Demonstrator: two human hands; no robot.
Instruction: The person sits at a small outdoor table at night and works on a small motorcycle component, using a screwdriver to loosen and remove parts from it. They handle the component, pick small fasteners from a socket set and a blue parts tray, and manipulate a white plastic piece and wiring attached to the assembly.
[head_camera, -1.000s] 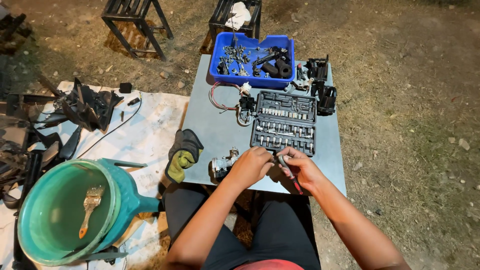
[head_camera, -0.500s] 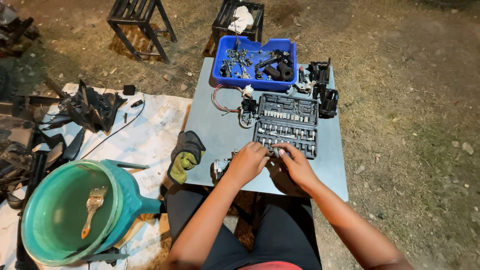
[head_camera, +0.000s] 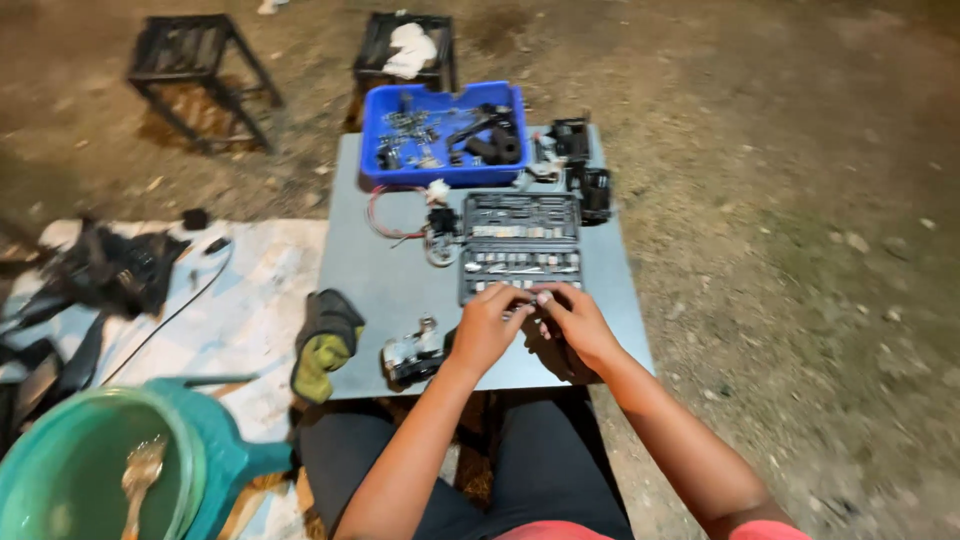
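My left hand (head_camera: 488, 326) and my right hand (head_camera: 576, 322) are side by side at the near edge of an open black socket set case (head_camera: 520, 232). Their fingertips meet over its nearest row of sockets. What the fingers pinch there is too small to make out. The case lies on a grey table (head_camera: 385, 285) above my lap. Just left of my left hand, a small metal engine part (head_camera: 412, 352) sits near the table's front edge.
A dark and yellow-green glove (head_camera: 325, 342) hangs off the table's near left corner. At the far end are a blue tray of parts (head_camera: 380, 110), black parts (head_camera: 582, 165) and a red wire loop (head_camera: 383, 215). On the ground: a green basin (head_camera: 60, 480), a white sheet (head_camera: 250, 310), two stools (head_camera: 195, 60).
Both hands have moved forward from the table's near edge to the near row of the socket case. The thin tool seen earlier in my right hand is no longer visible.
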